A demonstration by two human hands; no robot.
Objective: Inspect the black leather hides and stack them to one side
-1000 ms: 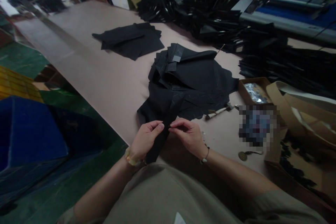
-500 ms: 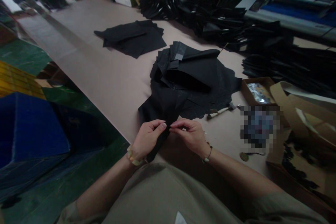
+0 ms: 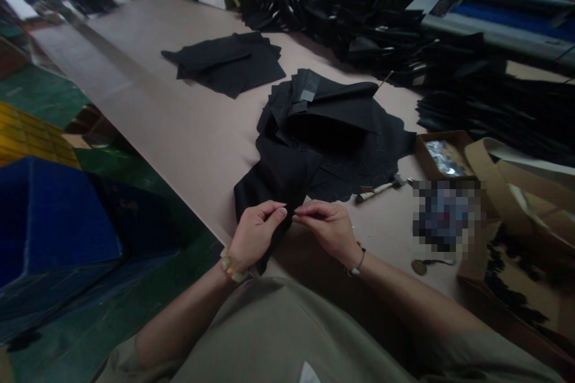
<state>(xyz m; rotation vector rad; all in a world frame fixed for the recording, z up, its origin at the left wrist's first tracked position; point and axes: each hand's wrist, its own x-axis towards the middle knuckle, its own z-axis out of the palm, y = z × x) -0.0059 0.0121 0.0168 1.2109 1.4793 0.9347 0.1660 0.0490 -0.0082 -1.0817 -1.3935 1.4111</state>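
Observation:
A piece of black fabric hangs over the table's near edge, its upper part running into a heap of black fabric pieces. My left hand pinches this piece between thumb and forefinger. Just to its right, my right hand has thumb and fingers pressed together at the fabric's edge. Whatever lies between the right fingertips is too small to make out. Beyond the right hand lies a hammer with a pale handle, beside the heap.
Another fabric stack lies farther back on the table. To the right stand a small box of shiny metal parts and a carton with small black pieces. A blue bin stands on the floor at left.
Both hands stay in nearly the same place, fingertips close together. The upper flap of the fabric heap stands a little higher, with a wider dark gap beneath it.

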